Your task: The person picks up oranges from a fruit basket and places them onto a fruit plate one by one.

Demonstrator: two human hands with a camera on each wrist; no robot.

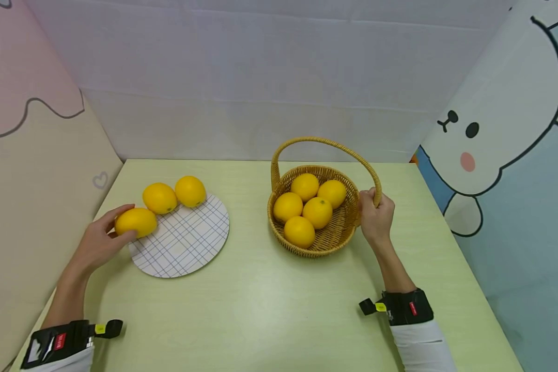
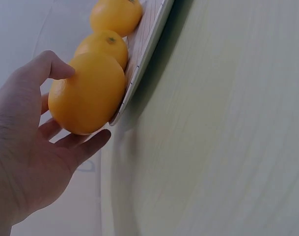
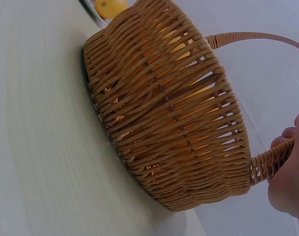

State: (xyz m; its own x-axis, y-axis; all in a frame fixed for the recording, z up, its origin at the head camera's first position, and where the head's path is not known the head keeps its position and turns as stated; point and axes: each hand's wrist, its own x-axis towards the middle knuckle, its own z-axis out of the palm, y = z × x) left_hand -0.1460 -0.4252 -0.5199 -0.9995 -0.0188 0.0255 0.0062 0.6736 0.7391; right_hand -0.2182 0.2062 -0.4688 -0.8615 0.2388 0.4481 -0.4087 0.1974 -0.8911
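Note:
My left hand (image 1: 103, 238) is at the near-left edge of a round plate with a blue grid pattern (image 1: 186, 248). It holds an orange (image 1: 136, 222) between thumb and fingers; in the left wrist view the thumb lies on one side of that orange (image 2: 88, 93) and the fingers curve around the other. Two more oranges (image 1: 160, 198) lie along the plate's far-left rim. To the right, my right hand (image 1: 377, 216) grips the base of the handle of a wicker basket (image 1: 337, 235). Several oranges (image 1: 318, 212) lie inside the basket, which stands upright on the table.
The pale table (image 1: 260, 310) meets a white cloth backdrop (image 1: 242, 77) behind the basket. A cream panel (image 1: 32, 206) borders it on the left, a cartoon-printed panel (image 1: 516, 217) on the right. The basket's tall handle (image 1: 313, 139) arches above it.

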